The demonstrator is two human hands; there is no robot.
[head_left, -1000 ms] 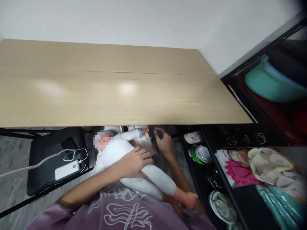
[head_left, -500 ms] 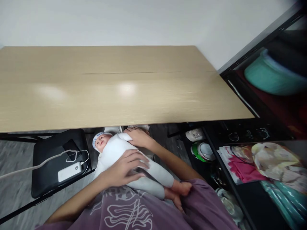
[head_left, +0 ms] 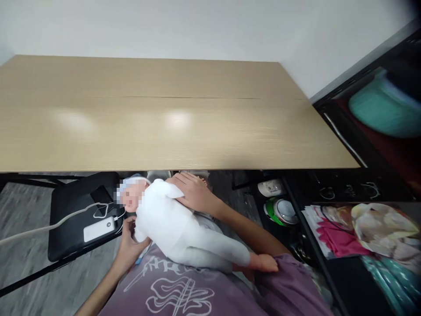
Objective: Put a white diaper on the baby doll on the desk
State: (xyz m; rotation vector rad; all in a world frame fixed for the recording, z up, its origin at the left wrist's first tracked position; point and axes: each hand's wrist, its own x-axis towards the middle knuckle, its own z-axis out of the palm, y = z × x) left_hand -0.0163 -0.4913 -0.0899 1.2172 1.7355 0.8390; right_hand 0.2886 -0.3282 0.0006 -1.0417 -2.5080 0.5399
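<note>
A baby doll in a white suit (head_left: 174,228) lies across my lap below the near edge of a light wooden table (head_left: 164,118). Its head points left and its bare feet point right. My left hand (head_left: 128,243) is cupped under the doll's near shoulder and arm, fingers curled against it. My right hand (head_left: 192,193) lies over the doll's far arm and chest, fingers together and wrapped on it. Part of both hands is hidden by the doll.
A black chair (head_left: 79,215) at my left carries a white power bank (head_left: 98,228) with a white cable and a dark phone. A black shelf unit (head_left: 332,228) at my right holds bowls, a green-rimmed cooker, pink cloth, bags and a teal tub.
My left hand left the doll's belly and went under its near shoulder. The doll has been lifted slightly and turned toward me. My right hand stays on its far arm.
</note>
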